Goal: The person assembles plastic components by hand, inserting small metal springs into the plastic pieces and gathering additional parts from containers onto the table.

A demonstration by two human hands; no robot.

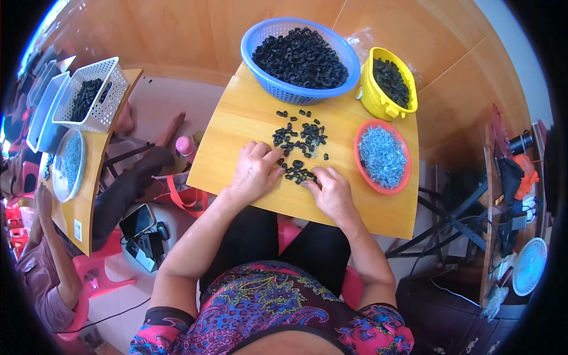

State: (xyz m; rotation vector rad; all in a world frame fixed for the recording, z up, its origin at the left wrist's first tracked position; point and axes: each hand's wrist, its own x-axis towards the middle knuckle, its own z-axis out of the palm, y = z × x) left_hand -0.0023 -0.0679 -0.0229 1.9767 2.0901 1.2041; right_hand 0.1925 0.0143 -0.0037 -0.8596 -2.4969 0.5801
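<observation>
Here, small black ring-shaped parts (299,142).

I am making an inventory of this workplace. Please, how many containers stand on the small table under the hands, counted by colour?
Blue basket, holding black parts: 1
Yellow tub, holding black parts: 1
Orange dish, holding small silvery parts: 1
Total: 3 containers

Both hands, left and right, rest on the loose black pieces on the table.

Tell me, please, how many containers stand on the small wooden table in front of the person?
3. A blue basket at the far edge, a yellow tub to its right, and an orange dish nearer the right hand. None looks hidden.
</observation>
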